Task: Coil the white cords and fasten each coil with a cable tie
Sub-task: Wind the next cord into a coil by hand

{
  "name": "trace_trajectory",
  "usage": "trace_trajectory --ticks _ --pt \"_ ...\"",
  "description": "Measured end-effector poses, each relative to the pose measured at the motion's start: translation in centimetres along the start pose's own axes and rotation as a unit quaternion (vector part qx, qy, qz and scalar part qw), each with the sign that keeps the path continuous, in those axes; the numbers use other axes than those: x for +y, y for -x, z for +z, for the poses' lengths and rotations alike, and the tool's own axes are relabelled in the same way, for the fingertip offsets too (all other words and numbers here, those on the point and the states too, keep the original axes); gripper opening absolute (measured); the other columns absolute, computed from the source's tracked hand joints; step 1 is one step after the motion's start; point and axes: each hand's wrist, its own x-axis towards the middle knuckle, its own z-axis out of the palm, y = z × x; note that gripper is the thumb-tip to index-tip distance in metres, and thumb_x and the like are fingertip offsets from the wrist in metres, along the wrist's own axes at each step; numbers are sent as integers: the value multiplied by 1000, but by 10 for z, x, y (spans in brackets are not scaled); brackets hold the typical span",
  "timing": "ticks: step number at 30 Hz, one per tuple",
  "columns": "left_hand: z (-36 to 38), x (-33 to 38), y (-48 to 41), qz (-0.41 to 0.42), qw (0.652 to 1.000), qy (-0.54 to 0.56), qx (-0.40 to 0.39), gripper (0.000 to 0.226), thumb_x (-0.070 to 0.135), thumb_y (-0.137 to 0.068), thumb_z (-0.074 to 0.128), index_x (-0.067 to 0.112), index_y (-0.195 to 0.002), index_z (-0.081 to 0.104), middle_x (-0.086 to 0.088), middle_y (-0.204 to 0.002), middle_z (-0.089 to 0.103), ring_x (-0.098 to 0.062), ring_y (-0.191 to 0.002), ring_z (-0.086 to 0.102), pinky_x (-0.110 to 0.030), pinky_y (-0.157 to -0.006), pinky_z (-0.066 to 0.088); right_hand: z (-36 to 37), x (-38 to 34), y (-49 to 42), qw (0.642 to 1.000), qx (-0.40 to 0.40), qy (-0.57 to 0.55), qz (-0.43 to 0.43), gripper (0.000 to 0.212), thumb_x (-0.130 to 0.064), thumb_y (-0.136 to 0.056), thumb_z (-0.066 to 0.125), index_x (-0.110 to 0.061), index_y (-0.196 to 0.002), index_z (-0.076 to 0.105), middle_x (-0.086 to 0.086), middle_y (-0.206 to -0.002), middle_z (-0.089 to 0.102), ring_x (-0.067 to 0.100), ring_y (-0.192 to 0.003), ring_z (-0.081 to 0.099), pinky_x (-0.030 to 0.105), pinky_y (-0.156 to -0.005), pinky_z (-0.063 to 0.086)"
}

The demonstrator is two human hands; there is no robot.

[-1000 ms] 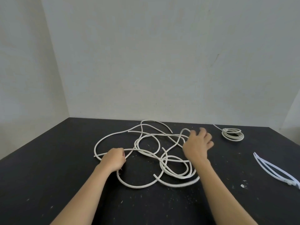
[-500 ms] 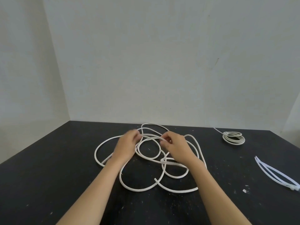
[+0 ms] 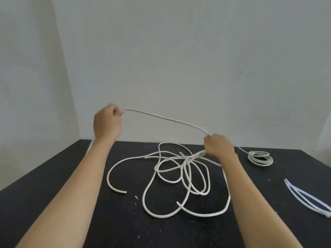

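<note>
Hands have risen in the head view. Half a second ago both worked low in the tangle. Now the left hand [image 3: 107, 123], fingers curled and pinching, holds a stretch of the thick white braided cord [image 3: 166, 119] high above the far left of the black tabletop [image 3: 53, 203]. The right hand [image 3: 219, 147] grips the same stretch lower, just over the tangle near the far edge. The span between them hangs nearly taut (the rest still sprawls in loose loops mid-table, two free ends towards the near edge). I judge a run has been drawn free, so coiling can begin. A small coil of thinner white cord [image 3: 260, 158] lies towards the far right corner, and white plastic cable ties [image 3: 308, 199] wait at the right edge.
</note>
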Motion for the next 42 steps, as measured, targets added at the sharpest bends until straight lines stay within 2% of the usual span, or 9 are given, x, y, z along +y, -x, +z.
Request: trace_trajectory --ticks 5,9,17,21,25,29,33,37,42 --pt "9 -22 29 -27 985 -14 -171 22 22 -93 54 7 -80 62 -5 -76 57 -25 -79 52 -31 -64 34 -62 -40 -6 949 215 -230 2 49 -37 -104 27 -1 -101 59 15 -93 58 33 -92 55 32 -71 35" --pt "19 -12 48 -26 962 29 -270 31 27 -94 52 0 -83 63 -8 -75 60 -28 -76 55 -32 -66 39 -83 -73 -2 729 196 -652 -77 32 -30 -101 42 -13 -76 53 2 -82 54 18 -69 50 32 -70 49" --pt "15 47 70 -37 813 411 -411 51 32 -69 70 21 -116 54 -3 -109 63 -15 -96 63 -31 -76 53 6 -84 12 936 112 -124 -310 43 -2 -92 44 -2 -135 44 17 -136 42 33 -123 38 21 -91 20" --pt "21 54 74 -31 891 265 -367 15 9 -90 60 7 -104 63 -6 -72 64 -7 -39 44 -17 -38 33 20 -61 24 944 42 -148 -290 28 -4 -90 45 -9 -114 59 8 -107 58 25 -100 42 23 -83 27" --pt "10 26 57 -54 931 283 -223 16 1 -92 53 5 -85 68 10 -47 58 0 -35 32 -11 -38 25 39 -8 27 985 -114 -10 -129 13 -15 -85 49 -10 -81 61 6 -77 57 23 -69 51 31 -63 45" --pt "-6 10 45 -7 961 207 -182 21 4 -91 54 13 -76 66 16 -51 60 2 -41 41 -13 -49 33 67 31 29 992 -123 -38 7 17 -14 -89 46 -10 -72 48 3 -75 53 21 -68 49 30 -60 41" --pt "-1 3 53 18 974 147 -170 19 8 -94 52 15 -82 65 8 -62 61 -7 -65 53 -21 -65 40 66 27 21 997 -49 -25 50 30 -18 -99 34 -4 -117 54 6 -92 57 31 -98 60 34 -77 47" --pt "2 -13 60 68 978 72 -181 18 16 -95 52 21 -82 62 10 -64 60 -4 -52 46 -25 -60 39 45 12 -2 916 -121 -346 164 44 -32 -99 40 5 -120 52 5 -74 49 28 -74 59 43 -74 57" --pt "-4 -27 63 99 978 11 -184 18 20 -94 54 27 -78 60 11 -63 61 0 -53 49 -23 -56 35 -10 -23 -24 859 45 -509 -33 20 -29 -96 54 -10 -99 60 4 -89 58 22 -80 54 44 -85 54"
